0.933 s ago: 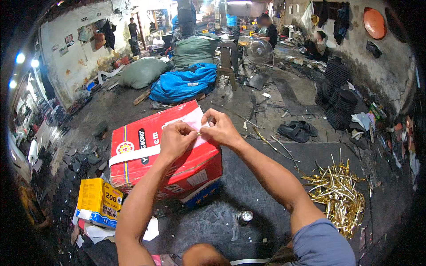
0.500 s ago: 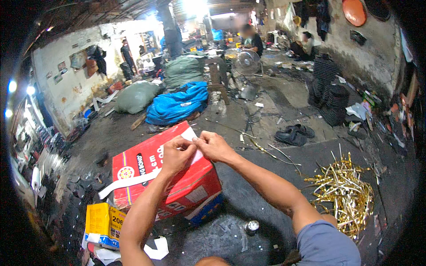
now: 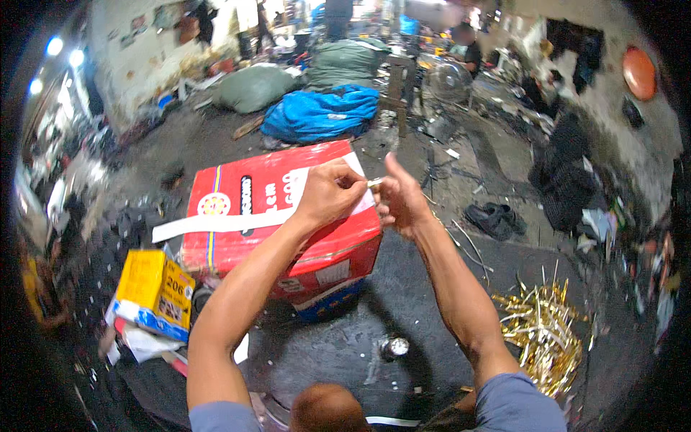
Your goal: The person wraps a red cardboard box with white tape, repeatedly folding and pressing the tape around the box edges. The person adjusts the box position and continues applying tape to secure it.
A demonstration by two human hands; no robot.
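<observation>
My left hand is closed in a pinch above the red cardboard box. At its fingertips a small pale, gold-tinted piece sticks out toward the right; its kind is too small to tell. Close by, at the box's right edge, my right hand has its thumb raised and its fingers apart and loosely curled. A long white strip lies across the box top, one end overhanging the left edge, the other running toward my left hand, which hides how it ends.
A yellow and blue box stands at the near left. Gold strips lie heaped at the right, near black slippers. Beyond the red box are a blue bundle and a grey-green sack. People are farther back.
My right hand has come away from the box top to its right edge, its thumb lifting and fingers parting. My left hand stays pinched. The view has shifted.
</observation>
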